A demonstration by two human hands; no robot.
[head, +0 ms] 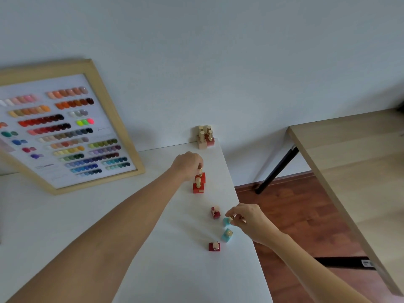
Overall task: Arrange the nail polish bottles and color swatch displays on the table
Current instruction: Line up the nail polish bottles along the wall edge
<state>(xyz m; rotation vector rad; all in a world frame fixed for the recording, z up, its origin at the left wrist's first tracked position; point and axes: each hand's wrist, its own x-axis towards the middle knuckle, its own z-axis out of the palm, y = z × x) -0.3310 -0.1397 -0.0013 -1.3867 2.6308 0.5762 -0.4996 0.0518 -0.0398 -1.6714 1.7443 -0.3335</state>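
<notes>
My left hand grips the gold cap of a red nail polish bottle standing right behind another red bottle. My right hand pinches the cap of a turquoise bottle near the table's right edge. A second turquoise bottle stands just in front of it. Two dark red bottles stand apart nearby. A cluster of pale pink and red bottles sits at the far corner. The framed color swatch display leans against the wall at the left.
The white table ends at its right edge close to the bottles, with wooden floor below. A second wood-topped table with a black leg stands to the right. A pale wall runs behind.
</notes>
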